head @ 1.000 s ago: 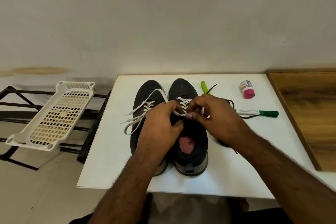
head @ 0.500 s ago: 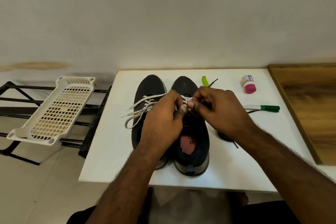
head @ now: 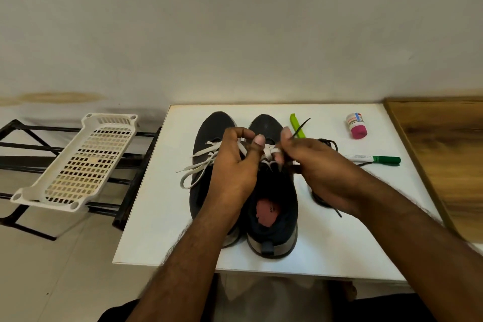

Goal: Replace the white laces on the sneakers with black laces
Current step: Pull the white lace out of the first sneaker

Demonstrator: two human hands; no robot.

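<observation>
Two dark sneakers stand side by side on the white table (head: 162,230), toes away from me. The left sneaker (head: 203,138) has its white lace (head: 194,170) loose, with the ends spilling to the left. Over the right sneaker (head: 274,217), my left hand (head: 235,172) pinches a white lace strand (head: 268,153) near the upper eyelets. My right hand (head: 321,172) pinches the same lace from the right side. Black laces (head: 326,142) lie on the table behind and under my right hand, partly hidden.
A green stick (head: 296,125), a small bottle with a pink cap (head: 356,125) and a green-capped marker (head: 376,159) lie on the table's far right. A wooden board (head: 444,154) borders the table at right. A white perforated tray (head: 86,159) rests on a black rack (head: 23,159) at left.
Both hands have lifted a little and spread apart, drawing the white lace up out of the right sneaker. The left thumb now points upward.
</observation>
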